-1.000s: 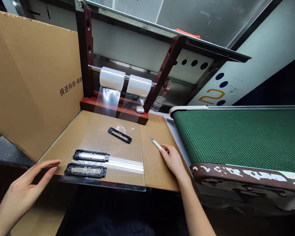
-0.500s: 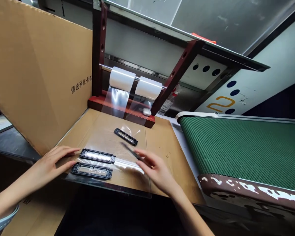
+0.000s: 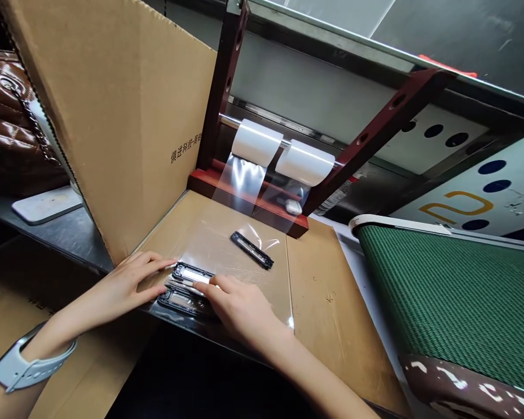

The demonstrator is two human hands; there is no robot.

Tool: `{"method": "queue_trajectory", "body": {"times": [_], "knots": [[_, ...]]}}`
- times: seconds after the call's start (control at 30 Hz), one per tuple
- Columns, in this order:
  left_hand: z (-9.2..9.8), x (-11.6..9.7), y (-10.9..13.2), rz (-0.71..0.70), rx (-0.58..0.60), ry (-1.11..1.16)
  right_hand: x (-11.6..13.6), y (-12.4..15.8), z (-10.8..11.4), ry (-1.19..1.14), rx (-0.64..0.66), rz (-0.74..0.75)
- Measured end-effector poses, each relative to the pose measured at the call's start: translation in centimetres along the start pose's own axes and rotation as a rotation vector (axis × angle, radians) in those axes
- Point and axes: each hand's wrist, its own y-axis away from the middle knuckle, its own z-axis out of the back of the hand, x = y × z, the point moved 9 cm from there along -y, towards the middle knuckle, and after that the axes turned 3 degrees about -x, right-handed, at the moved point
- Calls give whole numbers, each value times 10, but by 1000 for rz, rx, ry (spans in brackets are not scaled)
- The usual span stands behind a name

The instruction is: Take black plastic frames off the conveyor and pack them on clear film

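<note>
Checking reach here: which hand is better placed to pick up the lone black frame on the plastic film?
The right hand, probably: its fingers rest on the paired frames, closer to the lone frame than the left hand.

The left hand [image 3: 126, 285] and right hand [image 3: 240, 308] lie palms down, close together; fingers [image 3: 157, 263] extended, slightly curved

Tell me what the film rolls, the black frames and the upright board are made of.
The rolls look like clear plastic film: glossy and see-through where it hangs down. The frames seem to be moulded black plastic with a slight sheen, though the look doesn't rule out coated metal. The board looks like matte brown corrugated cardboard, with a ridged cut edge.
</note>
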Motion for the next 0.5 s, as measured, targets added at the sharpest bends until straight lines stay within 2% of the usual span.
{"method": "queue_trajectory", "body": {"times": [0.23, 0.5], "knots": [[1, 1, 0, 19, 5, -2, 3, -5, 1, 5, -90, 12], [1, 3, 1, 13, 5, -26, 0, -3, 8, -14, 44, 22]]}}
